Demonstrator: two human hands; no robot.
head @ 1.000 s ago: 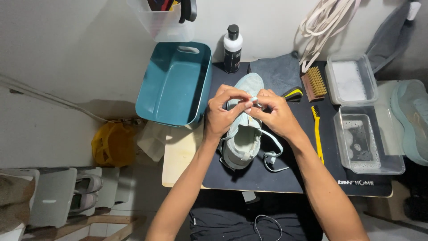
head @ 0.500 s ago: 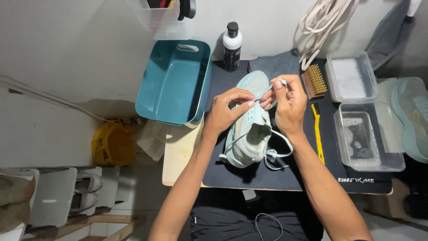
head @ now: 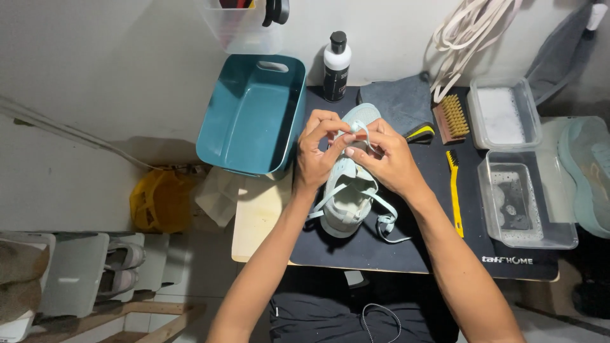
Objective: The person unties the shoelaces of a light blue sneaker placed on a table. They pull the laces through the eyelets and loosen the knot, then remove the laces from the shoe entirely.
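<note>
Both hands on pale-green sneaker (head: 346, 190) lying on black mat (head: 426, 248); left hand (head: 316, 154) and right hand (head: 384, 159) each pinch its shoelace (head: 381, 216) near toe; teal basin (head: 251, 114) just left; yellow brush (head: 454, 190) right.

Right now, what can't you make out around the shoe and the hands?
All from the head view:
- Toe end of the pale green shoe: covered by the left hand and right hand, so the lace's threading there is hidden.
- Contents of the clear tub with dark water: too murky to identify.
- Second shoe: cut off by the right edge.
- Clear container above the teal basket: cut off by the top edge.
</note>
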